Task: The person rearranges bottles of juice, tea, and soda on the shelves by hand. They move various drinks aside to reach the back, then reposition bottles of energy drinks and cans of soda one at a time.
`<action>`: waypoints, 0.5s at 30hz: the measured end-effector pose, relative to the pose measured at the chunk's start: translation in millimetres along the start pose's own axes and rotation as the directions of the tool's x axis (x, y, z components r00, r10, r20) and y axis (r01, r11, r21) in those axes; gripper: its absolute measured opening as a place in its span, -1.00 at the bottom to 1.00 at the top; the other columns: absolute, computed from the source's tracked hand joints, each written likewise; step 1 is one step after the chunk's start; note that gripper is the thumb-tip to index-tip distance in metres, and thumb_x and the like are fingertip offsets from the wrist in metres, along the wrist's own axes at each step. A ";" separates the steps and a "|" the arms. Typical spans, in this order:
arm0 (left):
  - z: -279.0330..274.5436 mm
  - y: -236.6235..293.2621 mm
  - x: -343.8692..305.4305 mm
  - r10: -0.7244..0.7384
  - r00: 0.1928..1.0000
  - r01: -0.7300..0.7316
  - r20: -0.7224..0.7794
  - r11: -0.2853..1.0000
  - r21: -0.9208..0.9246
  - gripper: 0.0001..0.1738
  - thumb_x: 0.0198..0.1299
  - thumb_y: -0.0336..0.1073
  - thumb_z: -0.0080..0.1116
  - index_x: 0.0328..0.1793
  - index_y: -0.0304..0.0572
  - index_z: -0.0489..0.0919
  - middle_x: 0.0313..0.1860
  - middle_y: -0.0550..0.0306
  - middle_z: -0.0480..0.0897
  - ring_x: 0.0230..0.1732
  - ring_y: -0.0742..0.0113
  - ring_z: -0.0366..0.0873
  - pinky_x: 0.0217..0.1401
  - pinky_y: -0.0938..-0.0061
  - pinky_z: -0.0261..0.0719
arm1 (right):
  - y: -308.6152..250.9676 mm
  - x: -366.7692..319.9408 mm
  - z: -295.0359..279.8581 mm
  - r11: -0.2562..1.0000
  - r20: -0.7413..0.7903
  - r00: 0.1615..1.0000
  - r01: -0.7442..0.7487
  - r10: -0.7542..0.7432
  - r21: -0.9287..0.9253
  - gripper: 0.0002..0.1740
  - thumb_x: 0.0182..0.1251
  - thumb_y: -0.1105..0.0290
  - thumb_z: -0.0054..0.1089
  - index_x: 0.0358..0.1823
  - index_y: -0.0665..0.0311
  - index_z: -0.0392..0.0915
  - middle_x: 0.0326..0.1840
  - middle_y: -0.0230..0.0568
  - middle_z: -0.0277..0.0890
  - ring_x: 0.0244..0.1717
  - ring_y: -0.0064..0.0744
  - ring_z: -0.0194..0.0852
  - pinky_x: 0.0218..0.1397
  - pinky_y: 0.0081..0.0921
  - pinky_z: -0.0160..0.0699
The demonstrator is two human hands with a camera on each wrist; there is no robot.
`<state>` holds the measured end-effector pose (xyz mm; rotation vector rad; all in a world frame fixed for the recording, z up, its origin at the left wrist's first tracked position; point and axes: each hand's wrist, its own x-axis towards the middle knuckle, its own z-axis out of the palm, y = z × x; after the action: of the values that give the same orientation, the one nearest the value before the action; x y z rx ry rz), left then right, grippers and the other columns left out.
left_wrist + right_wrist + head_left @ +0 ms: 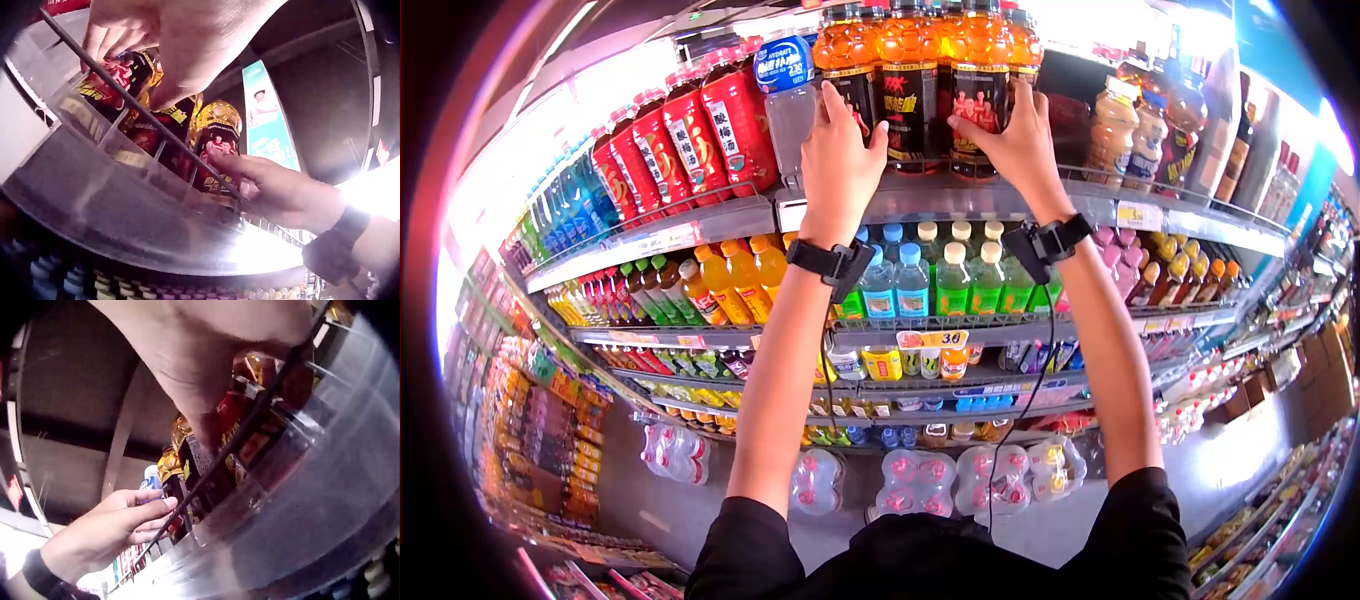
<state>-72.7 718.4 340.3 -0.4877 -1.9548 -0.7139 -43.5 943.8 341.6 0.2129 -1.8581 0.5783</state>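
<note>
On the top shelf stands a row of amber drink bottles with black labels. My left hand [840, 165] is at the left end of this row, its fingers along one side of the left drink bottle [858, 92] and its thumb on the other. With thumb and fingers my right hand [1022, 150] grips the right drink bottle [980, 90]; its thumb lies across the front label. Between the hands is a middle drink bottle [905, 110]. Seen in the left wrist view, the bottles stand upright behind a thin wire rail [147, 115]; my left palm partly covers them.
Left of the row is a clear bottle with a blue label [785, 70], then red bottles [725, 125]. Milky-brown bottles [1112, 125] stand to the right. A clear guard [125, 153] runs along the shelf front. Lower shelves hold more bottles; shrink-wrapped packs [915, 480] sit on the floor.
</note>
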 end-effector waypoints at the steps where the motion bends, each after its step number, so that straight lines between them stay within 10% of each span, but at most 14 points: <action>1: 2.3 1.2 0.2 0.011 0.999 -0.009 -0.041 0.998 0.060 -0.12 0.24 -0.03 0.35 0.49 -0.53 0.29 0.29 -0.39 0.52 0.19 -0.28 0.61 0.18 0.05 0.64 | 0.6 -0.2 0.5 0.999 0.018 0.999 -0.033 0.033 -0.004 0.08 0.04 -0.19 0.58 0.39 0.41 0.29 0.14 0.22 0.49 0.18 0.20 0.52 0.21 -0.05 0.54; 9: 26.0 -5.4 -2.8 -0.019 0.963 0.066 -0.270 0.984 0.168 -0.21 0.21 0.03 0.41 0.36 -0.44 0.45 -0.05 -0.25 0.50 0.05 -0.26 0.53 0.17 0.01 0.53 | 10.8 -7.6 -0.4 1.000 0.002 1.000 0.022 -0.022 0.020 -0.01 0.15 -0.08 0.53 0.42 0.38 0.26 0.09 0.27 0.50 0.09 0.37 0.55 0.10 0.03 0.60; 15: 25.9 -0.5 -8.2 -0.045 0.952 0.086 -0.301 0.988 0.125 -0.33 0.17 -0.02 0.45 0.26 -0.33 0.51 -0.02 -0.17 0.51 0.09 -0.20 0.53 0.17 0.03 0.54 | 18.7 -1.3 -8.1 0.987 0.151 0.987 -0.079 0.058 0.143 -0.09 0.21 0.00 0.51 0.42 0.42 0.32 0.23 0.21 0.52 0.27 0.14 0.51 0.29 -0.09 0.51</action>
<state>-86.1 734.9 323.4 -0.2164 -1.7265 -0.6489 -44.1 963.8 337.2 0.2977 -1.9715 0.7676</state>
